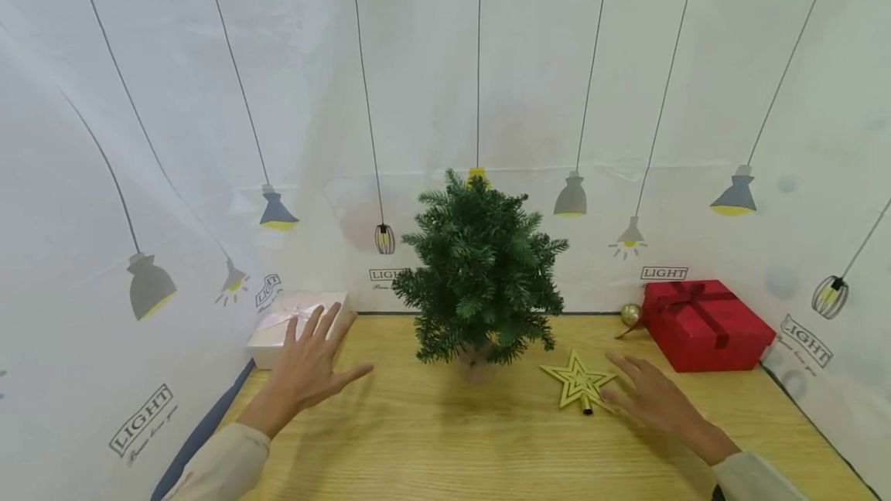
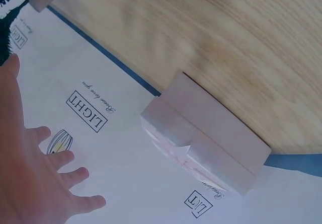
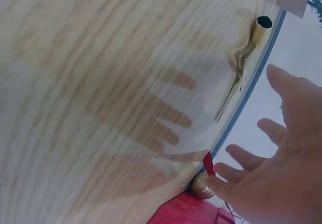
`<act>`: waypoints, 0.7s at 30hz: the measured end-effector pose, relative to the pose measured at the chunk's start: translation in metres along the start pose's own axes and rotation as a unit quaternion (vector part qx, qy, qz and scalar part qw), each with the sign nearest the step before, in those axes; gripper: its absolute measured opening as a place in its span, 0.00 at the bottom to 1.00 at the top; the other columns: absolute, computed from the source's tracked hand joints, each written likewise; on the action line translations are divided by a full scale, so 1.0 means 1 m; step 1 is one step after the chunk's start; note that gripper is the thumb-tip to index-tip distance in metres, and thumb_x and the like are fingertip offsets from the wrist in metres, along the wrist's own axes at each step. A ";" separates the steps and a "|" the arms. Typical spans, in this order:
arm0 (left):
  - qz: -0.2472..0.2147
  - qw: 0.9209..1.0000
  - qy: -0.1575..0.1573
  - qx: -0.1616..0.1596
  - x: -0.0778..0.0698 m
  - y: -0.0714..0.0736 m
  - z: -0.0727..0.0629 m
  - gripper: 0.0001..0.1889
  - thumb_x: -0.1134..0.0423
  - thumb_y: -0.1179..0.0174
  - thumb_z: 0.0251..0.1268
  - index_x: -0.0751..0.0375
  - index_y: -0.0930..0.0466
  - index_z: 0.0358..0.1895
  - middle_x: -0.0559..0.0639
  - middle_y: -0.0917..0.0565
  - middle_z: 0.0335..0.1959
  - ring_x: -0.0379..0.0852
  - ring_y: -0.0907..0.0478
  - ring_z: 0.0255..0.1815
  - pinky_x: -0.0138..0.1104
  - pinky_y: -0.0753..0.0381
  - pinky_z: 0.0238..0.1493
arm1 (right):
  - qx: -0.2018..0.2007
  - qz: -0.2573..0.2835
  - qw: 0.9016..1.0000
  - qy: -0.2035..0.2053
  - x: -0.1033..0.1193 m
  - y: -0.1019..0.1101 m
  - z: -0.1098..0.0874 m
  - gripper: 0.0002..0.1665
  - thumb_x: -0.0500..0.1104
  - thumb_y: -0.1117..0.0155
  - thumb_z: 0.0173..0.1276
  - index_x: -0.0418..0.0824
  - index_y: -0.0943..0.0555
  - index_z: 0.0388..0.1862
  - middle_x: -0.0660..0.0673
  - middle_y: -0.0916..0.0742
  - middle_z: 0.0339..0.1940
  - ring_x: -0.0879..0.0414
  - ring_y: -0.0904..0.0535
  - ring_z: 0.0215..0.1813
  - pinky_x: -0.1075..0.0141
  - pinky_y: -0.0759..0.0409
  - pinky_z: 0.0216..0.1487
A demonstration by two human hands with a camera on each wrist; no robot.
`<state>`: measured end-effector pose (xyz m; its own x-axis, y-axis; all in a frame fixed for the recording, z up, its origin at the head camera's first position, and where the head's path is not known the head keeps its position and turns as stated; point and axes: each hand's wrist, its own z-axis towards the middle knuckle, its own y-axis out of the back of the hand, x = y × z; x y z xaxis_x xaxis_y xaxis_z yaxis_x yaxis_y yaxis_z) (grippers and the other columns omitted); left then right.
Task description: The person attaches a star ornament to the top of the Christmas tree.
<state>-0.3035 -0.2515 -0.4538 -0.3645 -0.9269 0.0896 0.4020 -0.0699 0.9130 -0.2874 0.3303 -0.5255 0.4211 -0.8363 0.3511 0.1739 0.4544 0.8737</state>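
My left hand (image 1: pixel 311 366) is held above the table with its fingers spread and nothing in it, nearest the white gift box (image 1: pixel 263 342) with a pale ribbon. In the left wrist view that box (image 2: pixel 216 133) is apart from the hand (image 2: pixel 37 173). On the right, my right hand (image 1: pixel 657 400) hovers with extended fingers beside a gold star tree topper (image 1: pixel 579 379), whose short tube (image 3: pixel 262 30) shows in the right wrist view. A small green artificial Christmas tree (image 1: pixel 480 277) stands upright in a pale pot (image 1: pixel 476 369) between the hands.
A red gift box (image 1: pixel 710 327) with a dark red ribbon lies at the back right, a gold ball (image 1: pixel 630 314) beside it. The wooden table (image 1: pixel 431 447) meets a white backdrop (image 1: pixel 445 45) printed with hanging lamps at the back and sides.
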 end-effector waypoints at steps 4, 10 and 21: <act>0.004 1.000 -0.002 0.001 -0.002 0.004 0.006 0.52 0.22 0.46 0.64 0.52 0.40 0.83 0.61 0.39 0.82 0.68 0.41 0.80 0.70 0.48 0.75 | 0.009 0.047 0.999 0.005 -0.007 -0.002 0.002 0.34 0.43 0.28 0.72 0.29 0.25 0.71 0.24 0.19 0.63 0.26 0.24 0.63 0.31 0.22 0.56; -0.002 1.000 -0.005 -0.006 -0.002 0.009 0.014 0.52 0.23 0.45 0.63 0.53 0.39 0.82 0.61 0.39 0.82 0.67 0.41 0.79 0.70 0.46 0.74 | -0.010 0.060 0.997 0.039 -0.016 -0.007 0.006 0.27 0.38 0.28 0.71 0.30 0.21 0.66 0.33 0.15 0.58 0.32 0.19 0.60 0.36 0.19 0.54; -0.007 1.000 -0.005 -0.001 -0.009 0.023 0.029 0.51 0.21 0.48 0.64 0.50 0.39 0.82 0.60 0.40 0.82 0.66 0.42 0.80 0.70 0.48 0.75 | -0.052 0.055 0.992 0.098 -0.026 -0.020 0.015 0.26 0.28 0.23 0.59 0.29 0.16 0.57 0.36 0.10 0.50 0.42 0.13 0.46 0.57 0.13 0.42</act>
<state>-0.3155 -0.2336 -0.4215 -0.3781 -0.9222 0.0812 0.3986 -0.0830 0.9134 -0.3154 0.3384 -0.5468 0.6057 -0.7086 0.3619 0.2039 0.5778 0.7903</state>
